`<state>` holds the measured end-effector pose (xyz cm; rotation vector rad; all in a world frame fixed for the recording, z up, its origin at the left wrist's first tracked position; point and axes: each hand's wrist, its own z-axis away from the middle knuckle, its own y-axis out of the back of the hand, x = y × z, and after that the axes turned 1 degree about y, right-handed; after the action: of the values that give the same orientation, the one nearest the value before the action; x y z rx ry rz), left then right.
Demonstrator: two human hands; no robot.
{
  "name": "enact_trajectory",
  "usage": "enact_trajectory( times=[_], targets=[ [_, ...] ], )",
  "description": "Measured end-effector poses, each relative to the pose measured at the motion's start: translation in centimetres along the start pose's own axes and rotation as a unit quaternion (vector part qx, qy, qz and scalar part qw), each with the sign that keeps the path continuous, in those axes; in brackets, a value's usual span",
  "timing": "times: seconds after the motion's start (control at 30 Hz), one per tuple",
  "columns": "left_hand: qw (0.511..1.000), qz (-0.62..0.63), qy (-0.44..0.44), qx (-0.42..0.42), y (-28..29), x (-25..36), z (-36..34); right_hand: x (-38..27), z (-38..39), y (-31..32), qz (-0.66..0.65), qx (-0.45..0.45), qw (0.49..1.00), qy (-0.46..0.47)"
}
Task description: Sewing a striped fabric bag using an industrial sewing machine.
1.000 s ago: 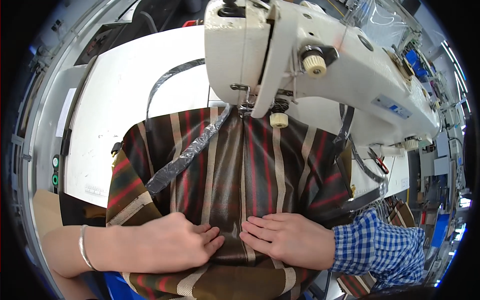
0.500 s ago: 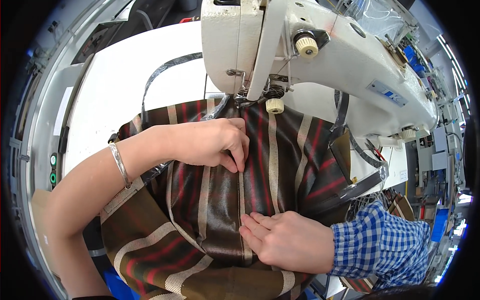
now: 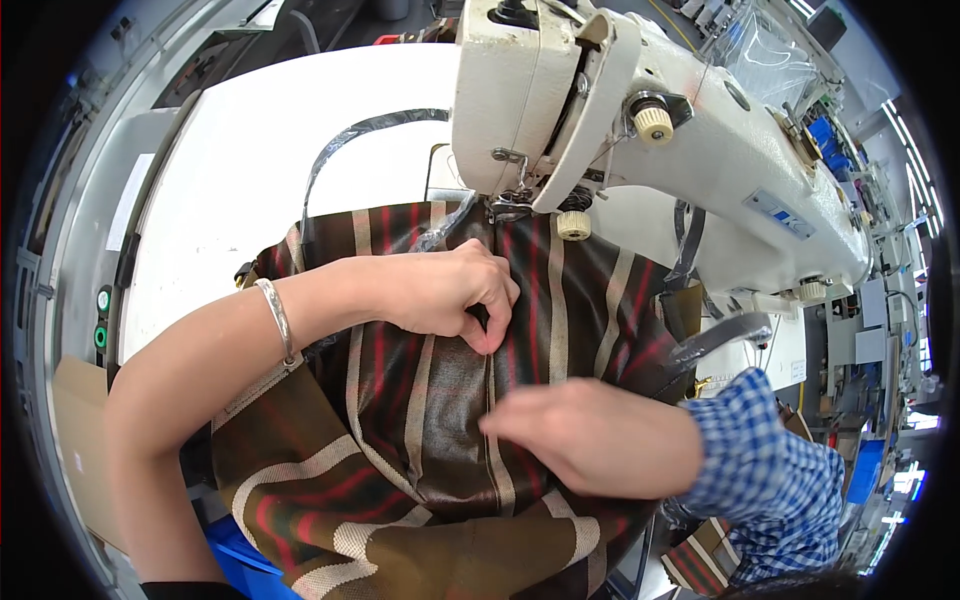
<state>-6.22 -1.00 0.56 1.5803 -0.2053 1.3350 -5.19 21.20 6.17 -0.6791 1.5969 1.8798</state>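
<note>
"Where is the striped fabric held?"
"Under the left hand, pinched; the right hand's grip, blurred, cannot be told."
"Its long seam?"
"Pointed lengthwise, away from both."

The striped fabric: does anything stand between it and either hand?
Partly: a plastic-wrapped strap passes out of sight under the left hand near the wrist. That hand's fingertips appear to pinch the striped fabric at the seam. Nothing visible separates the blurred right hand from the fabric; contact is unclear.
</note>
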Motion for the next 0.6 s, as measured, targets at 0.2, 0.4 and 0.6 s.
enact_trajectory(
  times=[0.2, 0.4, 0.6],
  targets=[
    [0.997, -0.079, -0.012, -0.007, 0.0, 0.4, 0.0, 2.0, -3.5, -1.6, 0.496, 0.013, 0.847, 0.193],
    [0.987, -0.156, -0.027, -0.003, 1.4, -0.2, 0.1, 2.6, -4.3, -2.5, 0.626, -0.006, 0.720, 0.300],
    [0.988, -0.142, -0.063, 0.026, 1.4, -0.3, -1.3, 2.4, -3.9, -2.5, 0.645, -0.045, 0.708, 0.284]
  ],
)
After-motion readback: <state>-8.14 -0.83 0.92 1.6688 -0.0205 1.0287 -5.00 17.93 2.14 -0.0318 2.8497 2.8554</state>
